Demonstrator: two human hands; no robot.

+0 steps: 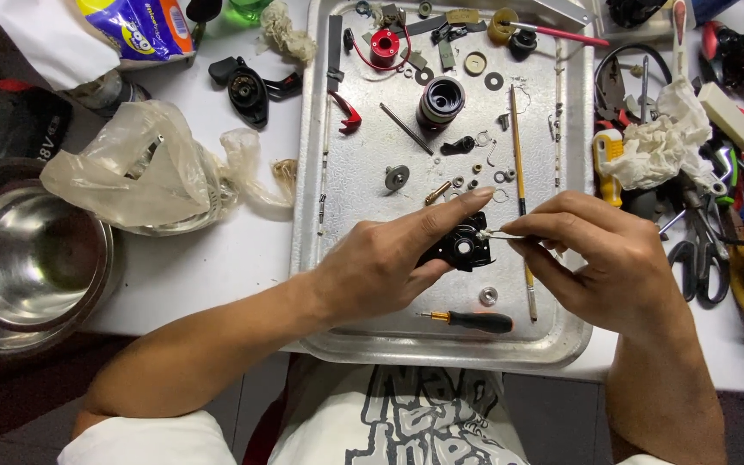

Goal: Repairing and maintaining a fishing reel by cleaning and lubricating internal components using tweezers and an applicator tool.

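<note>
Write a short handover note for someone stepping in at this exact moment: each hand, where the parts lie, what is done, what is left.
Left hand: grips the black plastic reel body above the metal tray.
Right hand: pinches a thin silver metal tool, tip touching the reel body.
On the tray: black-handled screwdriver at the near edge, black cylindrical spool, red round part, loose washers and screws.
Done: reel is apart, parts laid out.
Left: the loose parts remain off the body.

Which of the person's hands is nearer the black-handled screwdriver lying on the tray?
Left. The left hand is just above the screwdriver, holding a black part; the right hand sits farther off to its right.
</note>
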